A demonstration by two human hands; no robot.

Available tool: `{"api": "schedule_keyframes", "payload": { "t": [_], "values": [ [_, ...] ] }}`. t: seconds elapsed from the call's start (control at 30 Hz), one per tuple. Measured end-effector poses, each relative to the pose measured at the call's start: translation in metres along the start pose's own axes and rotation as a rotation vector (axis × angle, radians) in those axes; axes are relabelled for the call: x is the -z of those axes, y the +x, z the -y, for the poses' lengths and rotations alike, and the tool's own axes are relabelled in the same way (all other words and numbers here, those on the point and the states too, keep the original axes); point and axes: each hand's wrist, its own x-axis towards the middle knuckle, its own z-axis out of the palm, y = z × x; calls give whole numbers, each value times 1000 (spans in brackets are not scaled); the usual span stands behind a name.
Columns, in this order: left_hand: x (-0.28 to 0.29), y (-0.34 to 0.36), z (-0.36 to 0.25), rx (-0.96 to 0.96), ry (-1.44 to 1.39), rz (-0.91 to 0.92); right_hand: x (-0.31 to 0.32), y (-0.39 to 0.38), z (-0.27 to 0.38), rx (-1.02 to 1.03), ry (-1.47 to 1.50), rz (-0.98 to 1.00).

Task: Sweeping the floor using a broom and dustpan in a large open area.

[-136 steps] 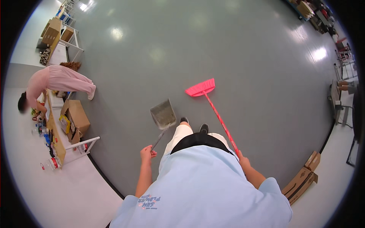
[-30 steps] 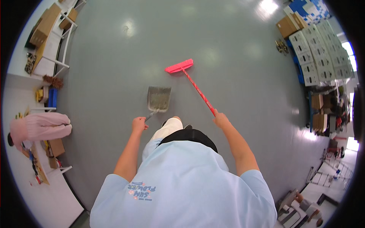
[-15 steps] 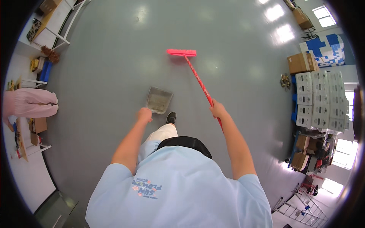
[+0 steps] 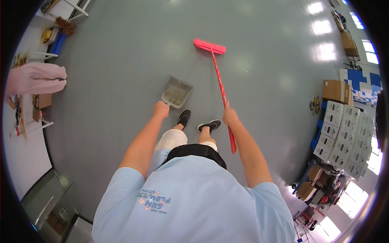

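My left hand [image 4: 161,109] is closed around the handle of a grey dustpan [image 4: 177,92], whose open pan points away from me and looks dusty inside. Most of that handle is hidden by my fist. In my right hand [image 4: 230,116] I grip the red pole of a broom [image 4: 219,77]. Its bright pink-red bristle head [image 4: 209,46] lies at the far end, ahead and to the right of the dustpan, apart from it. The pole's lower end sticks out past my right hand toward me.
Grey glossy floor [image 4: 133,73] spreads around my two dark shoes. On the left, a person in pink trousers [image 4: 42,78] stands beside a workbench. On the right are stacked white boxes [image 4: 342,133], a brown carton [image 4: 334,90] and shelving with clutter [image 4: 312,180].
My second shoe has come into view as I step ahead. The broom head has shifted right and away, its pole now more upright. The dustpan has moved slightly right and forward.
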Motion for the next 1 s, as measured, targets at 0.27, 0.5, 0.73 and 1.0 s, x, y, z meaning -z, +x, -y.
{"api": "schedule_keyframes", "payload": {
  "t": [0.27, 0.5, 0.73, 1.0],
  "values": [
    [-14, 14, 22, 11, 10, -57, -39, -158, -59, 185, -82, 327],
    [-5, -7, 6, 7, -3, -43, 17, -214, -101, 210, 94, 283],
    [-10, -12, 27, -77, 27, 29, 40, -81, -114, -25, 262, 37],
    [-21, 6, 28, -211, 220, 54, -69, -131, -110, -4, 179, 129]
  ]
}}
